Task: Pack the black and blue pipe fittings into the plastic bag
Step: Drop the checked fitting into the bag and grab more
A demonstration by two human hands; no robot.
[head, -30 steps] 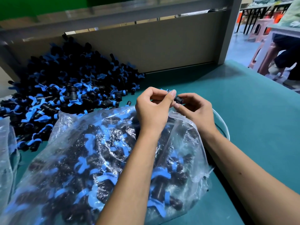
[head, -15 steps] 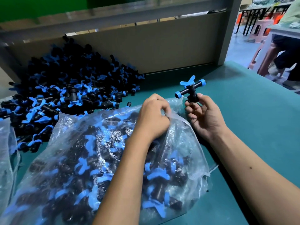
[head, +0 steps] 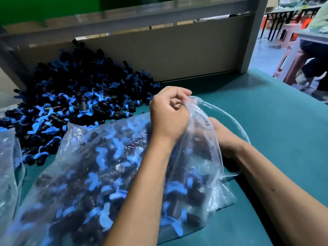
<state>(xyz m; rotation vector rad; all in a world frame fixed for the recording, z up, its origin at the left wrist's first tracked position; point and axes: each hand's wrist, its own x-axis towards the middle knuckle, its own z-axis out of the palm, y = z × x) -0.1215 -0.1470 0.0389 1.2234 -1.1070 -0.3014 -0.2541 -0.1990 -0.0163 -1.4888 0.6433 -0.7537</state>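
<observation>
**Clear plastic bag held open, fittings packed inside**

Clear film of one plastic bag [head: 110, 174] is seen lying on the teal table [head: 266, 121], packed with black and blue pipe fittings [head: 99, 185], too many and too overlapped to be counted. The bag's upper edge is pinched and lifted by the left hand [head: 168, 114], fingers curled on the film. The right hand [head: 221, 135] is pushed into the bag's mouth and is veiled by the plastic; whether anything is gripped cannot be told. One loose pile of fittings [head: 76, 103] is heaped on the table against a grey back panel [head: 177, 55], left of the hands. A second bag [head: 8, 166] is partly seen at the left edge. Two pink stools [head: 287, 34] stand beyond the table.
</observation>
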